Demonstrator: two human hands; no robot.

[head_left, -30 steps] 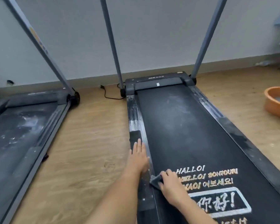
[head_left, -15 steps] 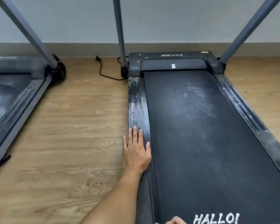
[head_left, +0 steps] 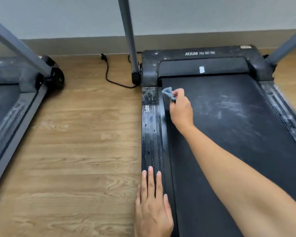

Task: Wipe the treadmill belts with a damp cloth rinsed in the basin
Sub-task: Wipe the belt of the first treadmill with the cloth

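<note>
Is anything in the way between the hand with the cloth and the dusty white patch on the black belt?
No. The right hand holds the crumpled blue cloth at the black treadmill belt's front left corner. Only bare belt lies between it and the dusty white smears.

Belt: black, chalky white-grey smears right of the right-hand grip. Cloth in that grip: pale blue-grey. Side rail left of it: glossy black, ribbed lengthwise, white scuffs and dark specks. Motor cover: dark grey, white lettering. Uprights: grey-blue. Floor: light oak grain. Wall: pale grey. Cord: black.
</note>
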